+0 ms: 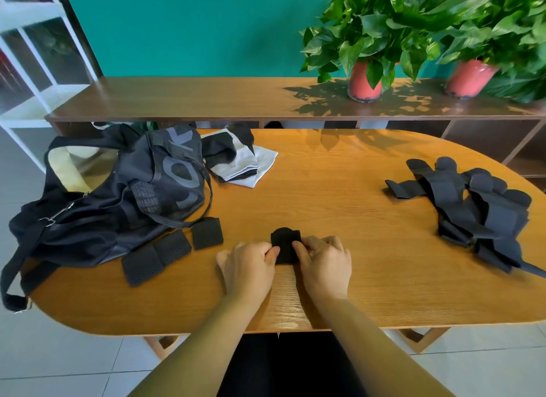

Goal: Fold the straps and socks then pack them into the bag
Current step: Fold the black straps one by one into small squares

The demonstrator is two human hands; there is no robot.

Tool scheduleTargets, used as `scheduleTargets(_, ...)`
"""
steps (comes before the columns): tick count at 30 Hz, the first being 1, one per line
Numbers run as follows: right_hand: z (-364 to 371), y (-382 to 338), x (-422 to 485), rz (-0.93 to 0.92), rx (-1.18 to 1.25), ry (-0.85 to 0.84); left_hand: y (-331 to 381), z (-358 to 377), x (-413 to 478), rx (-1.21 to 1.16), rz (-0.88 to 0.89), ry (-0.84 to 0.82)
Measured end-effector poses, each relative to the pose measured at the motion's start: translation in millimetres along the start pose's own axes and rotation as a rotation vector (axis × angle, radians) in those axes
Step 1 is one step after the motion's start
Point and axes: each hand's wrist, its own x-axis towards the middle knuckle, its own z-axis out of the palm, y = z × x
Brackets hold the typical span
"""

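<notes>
A teal wall (192, 27) stood behind a long wooden sideboard (177, 98) carrying two leafy plants in red pots (365, 83), and in front of it lay an oval wooden table (339, 195).

In the head view, both hands met at the table's near edge, at about 6 o'clock from its middle. Between them lay a small folded black strap (285, 243) on the wood. The left hand (248, 266) pinched the strap's left edge between thumb and curled fingers; the right hand (323, 263) pinched its right edge in the same way, knuckles raised.

From the hands, at 9 o'clock, two folded straps (156, 256) lay side by side, touching, and a third folded strap (206, 232) lay just beside them. The black bag (118, 195) slumped at 10 o'clock, its mouth open and its shoulder belt hanging off the table's edge. Black-and-white socks (236, 160) lay heaped at 11 o'clock, touching the bag. A pile of unfolded black straps (478, 207) sprawled at 2 o'clock, well apart from the hands.
</notes>
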Motion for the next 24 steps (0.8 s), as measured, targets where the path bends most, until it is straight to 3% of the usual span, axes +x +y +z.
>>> scheduleTargets(16, 5.0, -3.1, 9.9, 0.082, -0.145, -0.122, 7.6, 5.4, 15.5, 0.095, -0.083, -0.049)
scheduleTargets(21, 0.2, -1.0, 8.1, 0.091, -0.031, -0.155, 1.3, 1.3, 10.3, -0.095, -0.068, -0.013)
scheduleTargets(24, -4.2, 2.2, 0.4, 0.021, -0.022, -0.157, -3.4, 0.3, 3.4, -0.188, 0.031, -0.007)
